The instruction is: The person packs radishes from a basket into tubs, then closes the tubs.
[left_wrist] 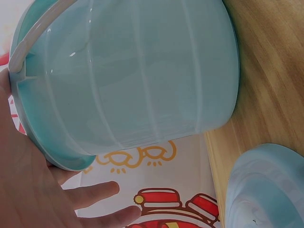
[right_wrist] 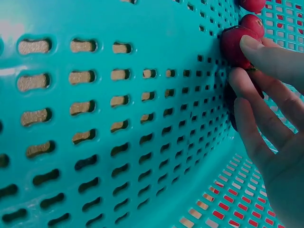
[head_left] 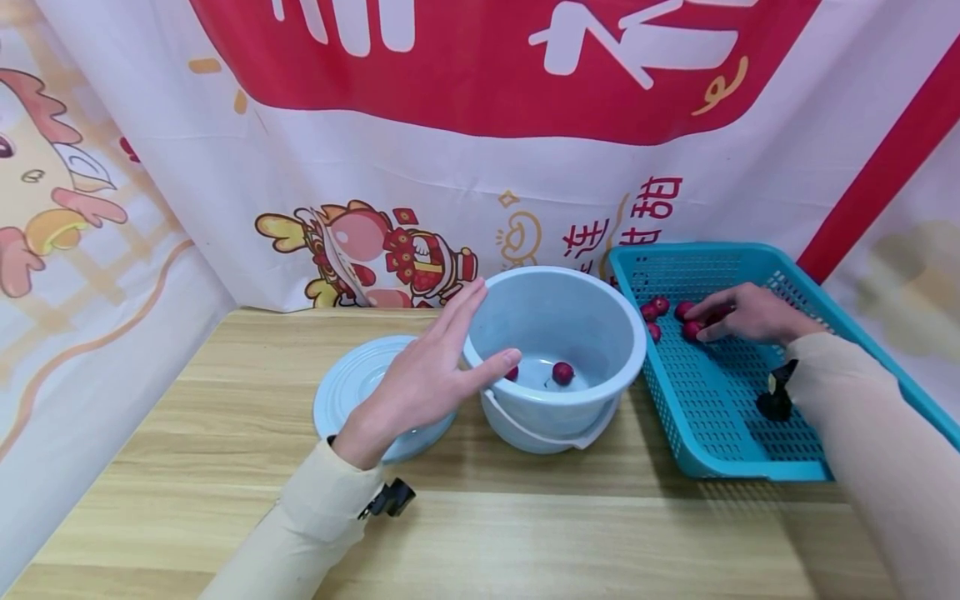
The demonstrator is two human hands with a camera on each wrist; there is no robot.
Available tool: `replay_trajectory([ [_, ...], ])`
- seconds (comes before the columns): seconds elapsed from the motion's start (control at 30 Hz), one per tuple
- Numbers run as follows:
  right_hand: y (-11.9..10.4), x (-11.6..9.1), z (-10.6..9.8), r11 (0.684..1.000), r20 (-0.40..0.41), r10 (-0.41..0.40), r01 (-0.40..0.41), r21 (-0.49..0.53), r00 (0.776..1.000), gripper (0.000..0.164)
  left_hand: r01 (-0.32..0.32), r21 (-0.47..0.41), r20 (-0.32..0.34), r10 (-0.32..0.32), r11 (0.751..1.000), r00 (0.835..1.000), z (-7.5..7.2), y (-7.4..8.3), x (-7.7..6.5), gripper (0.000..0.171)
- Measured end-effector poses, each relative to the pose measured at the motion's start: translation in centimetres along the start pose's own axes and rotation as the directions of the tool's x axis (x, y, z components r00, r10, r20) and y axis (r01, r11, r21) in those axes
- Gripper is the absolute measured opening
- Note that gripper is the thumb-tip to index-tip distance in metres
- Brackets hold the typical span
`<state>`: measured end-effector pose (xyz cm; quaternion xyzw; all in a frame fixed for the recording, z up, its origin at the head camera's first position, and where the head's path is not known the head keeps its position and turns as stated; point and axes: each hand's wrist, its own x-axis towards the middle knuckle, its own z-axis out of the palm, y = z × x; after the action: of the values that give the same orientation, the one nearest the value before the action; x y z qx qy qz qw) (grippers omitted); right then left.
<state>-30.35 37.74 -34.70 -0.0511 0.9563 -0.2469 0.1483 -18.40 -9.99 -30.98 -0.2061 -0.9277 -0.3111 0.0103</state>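
My left hand (head_left: 427, 379) rests at the left rim of a light blue bucket (head_left: 555, 425), its fingers straight along the outside and the thumb reaching over the opening. In the left wrist view the bucket wall (left_wrist: 142, 71) fills the middle. Two round red radishes are visible at the bottom of the bucket, one radish (head_left: 562, 372) near its middle and the other partly hidden by my thumb. Inside a teal basket, my right hand (head_left: 750, 315) pinches a red radish (right_wrist: 233, 46) between thumb and fingers. Several other radishes (head_left: 660, 305) lie close by.
The teal basket (head_left: 720, 469) stands right of the bucket, its side wall perforated. A round light blue lid (head_left: 341, 383) lies left of the bucket, partly under my left forearm. A printed cloth (head_left: 450, 167) hangs behind the wooden table (head_left: 525, 542).
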Motion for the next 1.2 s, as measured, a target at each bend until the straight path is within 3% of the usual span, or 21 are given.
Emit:
replay_trajectory([
  [0.5,-0.3,0.0,-0.1,1.0,-0.009,-0.015,0.015,-0.021,1.0,0.049,-0.007,0.002,-0.003,0.007,1.0,1.0,0.0,0.0,0.2,0.096],
  [0.7,-0.8,-0.2,-0.3,0.999,-0.072,-0.044,0.043,-0.016,0.996,0.053,-0.006,0.001,0.001,0.006,1.0,1.0,0.1,0.1,0.2,0.096],
  [0.97,-2.2,-0.6,-0.7,0.998,-0.131,-0.009,0.018,0.066,0.991,0.064,-0.003,-0.001,0.003,0.003,1.0,1.0,0.1,0.1,0.1,0.096],
  [1.2,-3.0,-1.1,-1.0,0.991,-0.226,-0.017,0.046,0.122,0.974,0.068,0.001,-0.001,0.0,-0.001,1.0,1.0,0.0,0.1,0.0,0.096],
])
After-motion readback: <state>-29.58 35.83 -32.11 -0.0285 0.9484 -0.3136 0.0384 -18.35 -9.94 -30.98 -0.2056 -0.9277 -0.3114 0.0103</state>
